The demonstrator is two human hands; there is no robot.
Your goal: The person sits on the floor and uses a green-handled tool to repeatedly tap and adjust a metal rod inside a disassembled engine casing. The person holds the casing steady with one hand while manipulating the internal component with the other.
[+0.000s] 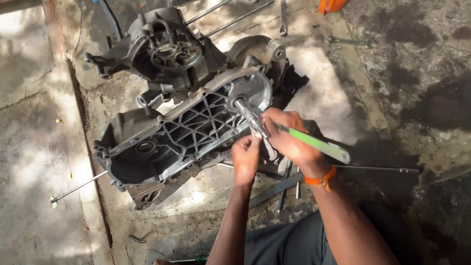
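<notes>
Harsh dappled sunlight, deep shadows, sharp focus

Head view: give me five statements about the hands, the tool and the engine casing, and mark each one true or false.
1. The right hand holds a tool with a green handle. True.
2. The grey engine casing stands on a wooden workbench. False: it lies on the stained concrete ground.
3. The left hand is beside the steel shaft that sticks out of the casing. True.
4. An orange band is on the left wrist. False: it is on the right wrist.
5. A spanner lies on the ground at the upper right, apart from both hands. True.
</notes>
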